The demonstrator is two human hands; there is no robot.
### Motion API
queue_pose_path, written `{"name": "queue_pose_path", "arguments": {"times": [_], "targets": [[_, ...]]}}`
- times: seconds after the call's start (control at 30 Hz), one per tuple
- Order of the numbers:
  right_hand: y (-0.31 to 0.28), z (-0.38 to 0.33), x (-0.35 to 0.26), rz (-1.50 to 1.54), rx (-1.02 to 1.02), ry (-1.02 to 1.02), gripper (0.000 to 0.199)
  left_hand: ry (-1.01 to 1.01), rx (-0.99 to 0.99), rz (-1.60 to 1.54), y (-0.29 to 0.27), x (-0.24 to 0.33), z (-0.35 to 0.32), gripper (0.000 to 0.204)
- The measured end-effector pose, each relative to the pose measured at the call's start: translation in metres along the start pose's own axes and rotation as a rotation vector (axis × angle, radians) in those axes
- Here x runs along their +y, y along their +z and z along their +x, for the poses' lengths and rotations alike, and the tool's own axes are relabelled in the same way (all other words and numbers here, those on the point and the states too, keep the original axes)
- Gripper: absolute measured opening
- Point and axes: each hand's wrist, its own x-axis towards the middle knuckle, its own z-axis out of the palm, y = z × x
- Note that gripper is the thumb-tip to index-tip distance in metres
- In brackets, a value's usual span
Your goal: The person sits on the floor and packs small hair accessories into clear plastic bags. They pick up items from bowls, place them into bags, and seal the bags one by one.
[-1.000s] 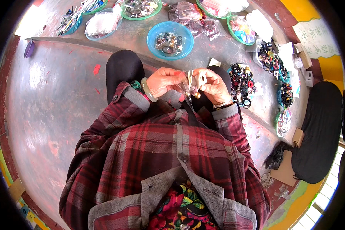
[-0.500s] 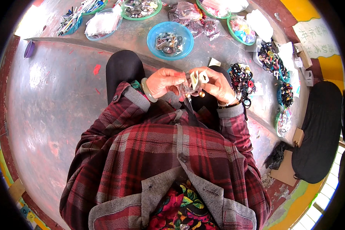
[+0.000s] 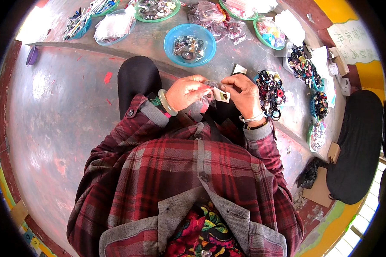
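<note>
In front of my knees, my left hand [image 3: 185, 93] is closed in a pinch on a small clear plastic bag [image 3: 197, 108], which hangs crumpled below the fingers. My right hand [image 3: 243, 91] is closed too, thumb and forefinger pinching at the upper edge of a small white card [image 3: 221, 95]. A dark and gold-coloured bit shows on the card. The card is against the bag's mouth; whether it is partly inside I cannot tell. Just beyond my hands, a blue basin [image 3: 169, 46] holds bagged small accessories.
Black hair ties [image 3: 270, 91] lie heaped right of my right hand, with more baskets of hair ties [image 3: 302, 64] beyond. Green basins [image 3: 261, 36] and a tray of clear bags [image 3: 113, 26] stand at the back. A black stool or cushion [image 3: 359, 145] is at far right.
The white card has turned and sits lower between my hands, with its face showing. The gold-coloured balls seen hanging below it are out of sight. My left hand has closed in toward the card.
</note>
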Motion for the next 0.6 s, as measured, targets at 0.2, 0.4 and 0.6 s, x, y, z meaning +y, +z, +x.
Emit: {"name": "queue_pose_path", "arguments": {"times": [0.2, 0.4, 0.6], "targets": [[-0.003, 0.001, -0.026, -0.386, 0.298, -0.28, 0.021, 0.084, 0.072, 0.187, 0.0, -0.003, 0.0, 0.012], [-0.002, -0.01, -0.014, -0.009, -0.092, -0.046, 0.028, 0.048, 0.078, 0.194, 0.001, 0.003, 0.0, 0.011], [-0.007, -0.006, -0.01, 0.234, -0.223, 0.095, 0.033, 0.035, 0.057, 0.146, 0.0, 0.005, -0.001, 0.011]]}}
